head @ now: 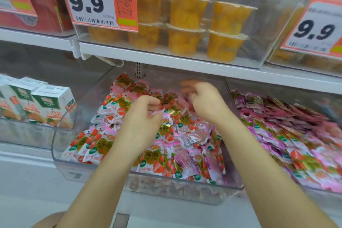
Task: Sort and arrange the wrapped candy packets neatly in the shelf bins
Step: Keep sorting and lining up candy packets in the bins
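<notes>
A clear plastic bin on the lower shelf holds a heap of strawberry candy packets, white and pink with red fruit; a few purple-toned packets lie among them near the front. My left hand is over the middle of the heap, thumb and fingers pinching a pink-edged packet. My right hand reaches deeper into the bin, fingers curled and blurred above the packets at the back; what it holds is hidden. A second bin to the right holds pink and purple packets.
The shelf board above hangs low over the bin's back. On it stands a clear box of orange fruit cups with a 9.9 price tag. Juice cartons fill the bin at left.
</notes>
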`<state>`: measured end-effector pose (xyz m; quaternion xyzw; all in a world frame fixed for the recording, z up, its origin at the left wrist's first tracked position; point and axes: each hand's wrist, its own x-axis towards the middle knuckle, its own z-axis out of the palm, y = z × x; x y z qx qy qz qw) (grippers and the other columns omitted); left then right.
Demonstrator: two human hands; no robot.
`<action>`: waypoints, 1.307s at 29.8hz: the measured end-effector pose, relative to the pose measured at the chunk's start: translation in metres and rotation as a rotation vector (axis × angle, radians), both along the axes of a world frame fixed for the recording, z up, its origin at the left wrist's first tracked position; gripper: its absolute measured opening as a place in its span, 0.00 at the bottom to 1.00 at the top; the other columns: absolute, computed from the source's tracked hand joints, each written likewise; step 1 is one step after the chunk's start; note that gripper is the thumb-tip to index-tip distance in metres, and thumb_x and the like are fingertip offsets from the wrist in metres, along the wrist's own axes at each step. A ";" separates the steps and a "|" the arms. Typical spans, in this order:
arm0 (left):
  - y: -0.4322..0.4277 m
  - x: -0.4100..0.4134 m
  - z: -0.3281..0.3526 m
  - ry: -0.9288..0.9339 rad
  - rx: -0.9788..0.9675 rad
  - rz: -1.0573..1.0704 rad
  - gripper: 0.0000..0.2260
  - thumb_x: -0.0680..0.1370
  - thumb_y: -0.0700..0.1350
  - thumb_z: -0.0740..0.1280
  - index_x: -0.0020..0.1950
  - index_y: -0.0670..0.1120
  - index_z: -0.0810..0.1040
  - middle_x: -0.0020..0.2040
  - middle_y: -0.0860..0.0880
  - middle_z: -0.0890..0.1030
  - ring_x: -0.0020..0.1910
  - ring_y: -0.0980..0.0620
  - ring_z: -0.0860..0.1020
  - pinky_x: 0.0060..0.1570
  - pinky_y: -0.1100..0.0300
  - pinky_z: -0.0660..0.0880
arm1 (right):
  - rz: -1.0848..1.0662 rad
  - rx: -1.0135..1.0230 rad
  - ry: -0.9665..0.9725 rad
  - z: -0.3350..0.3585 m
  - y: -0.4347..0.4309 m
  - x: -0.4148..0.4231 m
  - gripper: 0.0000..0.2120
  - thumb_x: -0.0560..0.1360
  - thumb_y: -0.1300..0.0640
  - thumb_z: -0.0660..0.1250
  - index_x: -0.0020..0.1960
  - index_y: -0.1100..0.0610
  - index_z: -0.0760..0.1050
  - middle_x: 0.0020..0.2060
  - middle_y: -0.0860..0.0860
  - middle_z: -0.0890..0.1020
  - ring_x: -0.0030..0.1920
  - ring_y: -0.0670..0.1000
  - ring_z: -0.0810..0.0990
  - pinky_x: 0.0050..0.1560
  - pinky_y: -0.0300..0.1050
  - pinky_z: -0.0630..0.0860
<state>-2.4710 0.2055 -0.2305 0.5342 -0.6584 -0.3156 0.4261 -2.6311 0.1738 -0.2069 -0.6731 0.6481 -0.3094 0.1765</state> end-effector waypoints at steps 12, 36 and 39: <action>0.010 -0.028 -0.006 -0.087 -0.079 -0.115 0.12 0.77 0.36 0.62 0.60 0.44 0.74 0.54 0.50 0.75 0.51 0.57 0.73 0.44 0.73 0.67 | 0.299 0.388 0.517 -0.015 0.068 -0.021 0.24 0.78 0.66 0.58 0.72 0.55 0.63 0.68 0.55 0.71 0.66 0.54 0.70 0.64 0.49 0.69; 0.008 -0.030 -0.006 -0.052 -0.068 -0.108 0.11 0.78 0.38 0.62 0.60 0.47 0.74 0.55 0.52 0.76 0.53 0.57 0.74 0.47 0.71 0.68 | 0.288 0.421 0.613 0.001 0.071 -0.020 0.10 0.74 0.65 0.68 0.55 0.60 0.78 0.42 0.51 0.74 0.44 0.51 0.73 0.38 0.39 0.68; 0.009 -0.030 -0.006 -0.057 -0.065 -0.110 0.12 0.78 0.38 0.62 0.60 0.47 0.74 0.55 0.52 0.76 0.53 0.57 0.74 0.48 0.70 0.69 | 0.263 0.325 0.574 0.003 0.072 -0.022 0.07 0.74 0.64 0.68 0.51 0.64 0.79 0.40 0.51 0.74 0.42 0.50 0.73 0.39 0.39 0.68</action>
